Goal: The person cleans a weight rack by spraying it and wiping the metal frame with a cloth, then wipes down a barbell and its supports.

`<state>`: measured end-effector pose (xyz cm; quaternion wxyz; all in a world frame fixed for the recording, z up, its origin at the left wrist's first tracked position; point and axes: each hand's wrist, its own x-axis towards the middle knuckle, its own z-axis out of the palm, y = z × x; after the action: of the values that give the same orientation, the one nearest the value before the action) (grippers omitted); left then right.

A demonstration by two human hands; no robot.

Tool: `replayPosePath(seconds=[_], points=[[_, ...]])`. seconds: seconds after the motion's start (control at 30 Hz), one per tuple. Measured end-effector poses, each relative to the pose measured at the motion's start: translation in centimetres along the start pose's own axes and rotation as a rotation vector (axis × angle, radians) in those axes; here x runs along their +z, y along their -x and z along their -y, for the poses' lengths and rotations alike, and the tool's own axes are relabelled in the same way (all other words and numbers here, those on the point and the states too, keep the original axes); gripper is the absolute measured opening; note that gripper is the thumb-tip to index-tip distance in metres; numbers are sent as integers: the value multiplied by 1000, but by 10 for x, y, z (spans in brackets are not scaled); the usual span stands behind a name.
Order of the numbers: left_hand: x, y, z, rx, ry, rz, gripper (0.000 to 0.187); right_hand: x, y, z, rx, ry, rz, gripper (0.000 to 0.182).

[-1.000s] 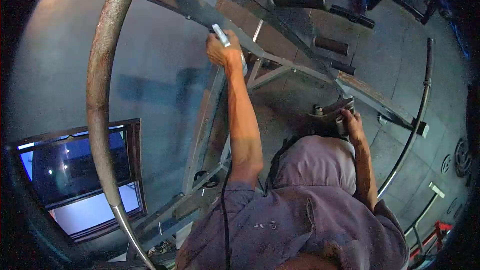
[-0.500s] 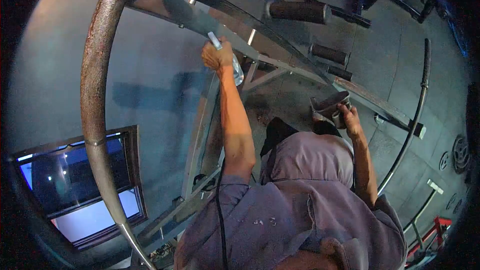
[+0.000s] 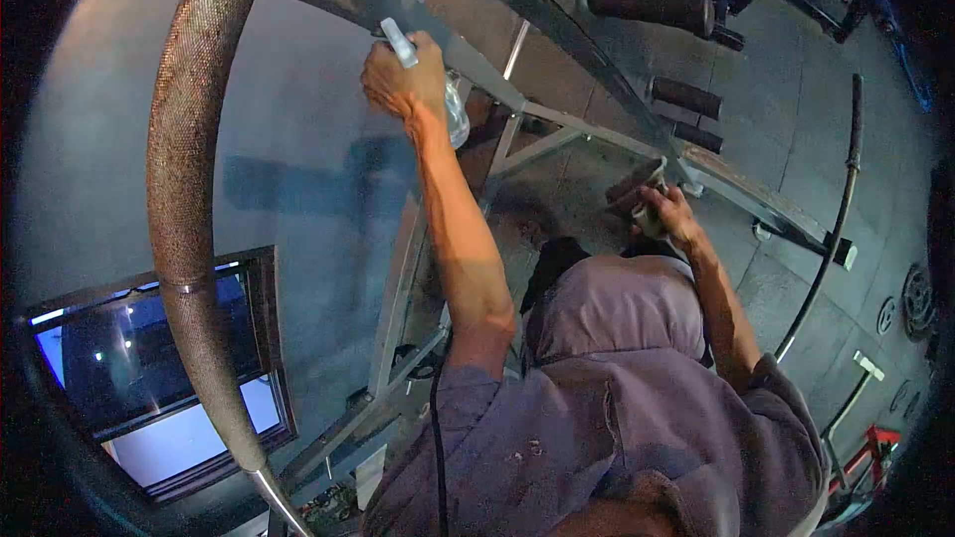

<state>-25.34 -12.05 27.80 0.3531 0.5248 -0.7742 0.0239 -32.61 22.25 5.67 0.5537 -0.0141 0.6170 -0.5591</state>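
Note:
My left hand [image 3: 406, 80] is wrapped round the neck of a clear spray bottle [image 3: 457, 117] with a white spray head. The bottle is beside a grey metal beam [image 3: 468, 65] of a gym machine frame, with the hand overlapping the beam's edge in this view. Lower and to the right, my right hand [image 3: 670, 216] is closed on a dark, flat item with a light edge [image 3: 637, 184]; I cannot tell its kind. That item is close to the far end of the frame, near a lower rail [image 3: 756, 201].
A thick textured bar [image 3: 189, 139] curves down the left side, in front of a wall and a window [image 3: 189, 418]. Dark foam rollers [image 3: 652, 12] stick out from the machine. On the tiled floor at right are weight plates [image 3: 917, 300] and a red metal stand [image 3: 875, 457].
My left hand with the spray bottle has moved up and left along the beam. The right hand with its dark item has shifted slightly up and left. The view has moved a little.

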Motion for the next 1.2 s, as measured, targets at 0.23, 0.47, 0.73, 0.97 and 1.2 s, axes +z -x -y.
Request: replayPosePath(seconds=[0.23,0.47,0.73,0.97,1.2], points=[[52,89,96,309,13,-157,40,68,-37,22,-25,-42,-64,44],[40,214,242,-254,346,320,21,234,-36,163,-648,-124,114,46],[-38,309,312,-208,-81,465,38,381,-17,343,-1713,-196,-354,74],[-66,359,364,-403,237,498,41,388,-139,215,-1160,-211,-371,72],[-37,414,429,-402,-58,567,35,380,-123,215,-989,-151,-459,63]])
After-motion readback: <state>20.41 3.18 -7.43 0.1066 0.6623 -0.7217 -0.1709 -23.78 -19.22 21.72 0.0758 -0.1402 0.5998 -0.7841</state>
